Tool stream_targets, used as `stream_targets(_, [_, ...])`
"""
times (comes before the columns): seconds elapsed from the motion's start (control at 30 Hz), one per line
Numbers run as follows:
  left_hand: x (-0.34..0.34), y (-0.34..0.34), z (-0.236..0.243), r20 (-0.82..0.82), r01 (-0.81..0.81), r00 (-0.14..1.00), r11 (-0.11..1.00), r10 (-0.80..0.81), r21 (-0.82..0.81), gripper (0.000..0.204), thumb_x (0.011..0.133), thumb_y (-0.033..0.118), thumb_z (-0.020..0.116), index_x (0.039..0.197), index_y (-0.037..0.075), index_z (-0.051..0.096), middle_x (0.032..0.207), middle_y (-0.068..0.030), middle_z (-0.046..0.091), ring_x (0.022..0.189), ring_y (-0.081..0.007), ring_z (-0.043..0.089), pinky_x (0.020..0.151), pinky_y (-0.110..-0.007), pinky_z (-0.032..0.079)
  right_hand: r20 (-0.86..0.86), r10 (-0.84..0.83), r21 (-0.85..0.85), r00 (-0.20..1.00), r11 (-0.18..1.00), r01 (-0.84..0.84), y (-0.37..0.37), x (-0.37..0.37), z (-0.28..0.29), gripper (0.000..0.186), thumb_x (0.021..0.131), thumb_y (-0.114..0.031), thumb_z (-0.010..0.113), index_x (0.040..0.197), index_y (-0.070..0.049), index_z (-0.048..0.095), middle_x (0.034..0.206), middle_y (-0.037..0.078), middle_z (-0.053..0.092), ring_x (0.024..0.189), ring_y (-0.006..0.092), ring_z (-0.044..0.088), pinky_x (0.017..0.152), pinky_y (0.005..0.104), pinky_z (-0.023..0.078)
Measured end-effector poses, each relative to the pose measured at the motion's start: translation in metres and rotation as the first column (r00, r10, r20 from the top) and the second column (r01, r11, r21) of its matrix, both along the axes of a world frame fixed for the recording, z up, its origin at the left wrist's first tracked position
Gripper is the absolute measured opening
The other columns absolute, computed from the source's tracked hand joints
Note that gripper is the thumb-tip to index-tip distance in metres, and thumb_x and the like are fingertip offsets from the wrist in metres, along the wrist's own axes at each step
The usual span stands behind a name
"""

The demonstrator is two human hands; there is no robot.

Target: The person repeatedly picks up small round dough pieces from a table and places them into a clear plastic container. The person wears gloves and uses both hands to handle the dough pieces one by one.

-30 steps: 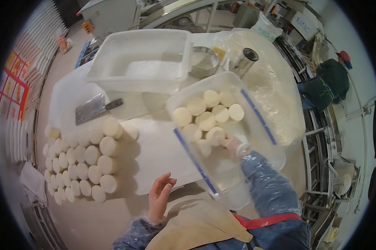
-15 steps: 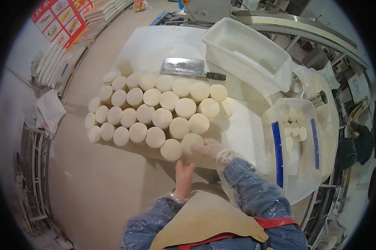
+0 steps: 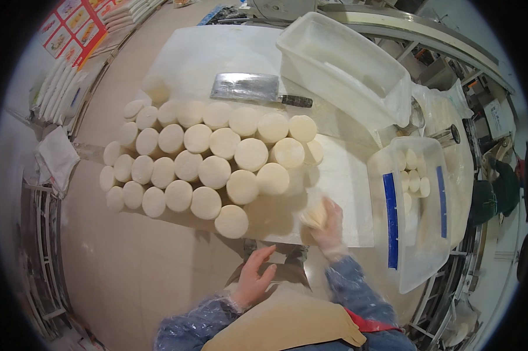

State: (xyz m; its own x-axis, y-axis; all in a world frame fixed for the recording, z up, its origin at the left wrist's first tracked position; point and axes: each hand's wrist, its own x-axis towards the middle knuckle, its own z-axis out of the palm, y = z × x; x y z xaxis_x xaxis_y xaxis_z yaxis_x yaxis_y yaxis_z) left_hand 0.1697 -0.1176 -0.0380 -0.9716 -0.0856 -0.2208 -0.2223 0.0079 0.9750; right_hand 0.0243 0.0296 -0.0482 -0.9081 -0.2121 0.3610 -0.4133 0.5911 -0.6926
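Head view: we note the right hand (image 3: pixel 329 227), grip closed on a blurred round (image 3: pixel 314 215), now taken clear of the stack (image 3: pixel 214 171), over the table (image 3: pixel 347 169) toward the blue-striped tub (image 3: pixel 417 264); the stack is one fewer. The left hand (image 3: pixel 254 279), half-open, holds nothing.

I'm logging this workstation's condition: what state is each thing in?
Right hand: closed on a white round, motion-blurred
Left hand: open, holding nothing
Rounds on the table: grouped in rows
Cleaver: lying flat
Blue-striped bin: uncovered, more rounds inside
White tub: uncovered
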Motion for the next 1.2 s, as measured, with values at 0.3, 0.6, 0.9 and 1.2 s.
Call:
stream_targets(0.3, [0.006,0.0,-0.01,0.125,-0.124,0.985,0.991,0.116,0.058,0.032,0.082,0.004,0.054,0.114,0.002,0.055,0.108,-0.0126,0.057,0.098,-0.0224,0.057,0.087,-0.03,0.044,-0.039,-0.045,0.105,0.998,0.993,0.049,0.018,-0.01,-0.028,0.06,0.061,-0.012,0.075,0.117,-0.008,0.052,0.116,0.018,0.049,0.104,0.0366,0.047,0.088,0.0422,0.042])
stream_targets(0.6, [-0.015,0.031,0.003,-0.026,-0.083,0.996,0.996,0.083,0.02,0.029,0.084,0.005,0.053,0.113,0.001,0.056,0.097,-0.0107,0.061,0.09,-0.0189,0.059,0.082,-0.028,0.045,-0.081,-0.007,0.018,0.997,1.0,0.009,0.011,-0.035,-0.05,0.064,0.064,-0.011,0.073,0.123,-0.005,0.046,0.113,0.017,0.049,0.102,0.037,0.049,0.088,0.0411,0.043])
stream_targets(0.9, [-0.107,0.135,0.036,0.136,-0.092,0.991,0.797,0.012,0.597,0.055,0.095,0.038,0.036,0.138,0.005,0.026,0.131,-0.0106,0.038,0.117,-0.0176,0.04,0.098,-0.033,0.035,0.587,0.442,-0.687,0.678,0.715,0.13,0.118,0.041,0.068,0.077,0.076,-0.011,0.068,0.14,-0.005,0.024,0.127,0.01,0.047,0.111,0.0207,0.05,0.093,0.0323,0.044])
stream_targets(1.2, [-0.131,0.218,0.084,-0.197,0.375,0.927,0.821,-0.32,0.43,0.059,0.092,0.031,0.042,0.14,0.002,0.023,0.13,-0.0154,0.043,0.118,-0.0239,0.042,0.102,-0.037,0.03,0.873,0.057,-0.448,0.484,0.484,0.752,0.368,-0.024,0.074,0.051,0.083,-0.017,0.065,0.128,-0.005,0.042,0.116,0.01,0.055,0.102,0.0206,0.057,0.088,0.0335,0.049])
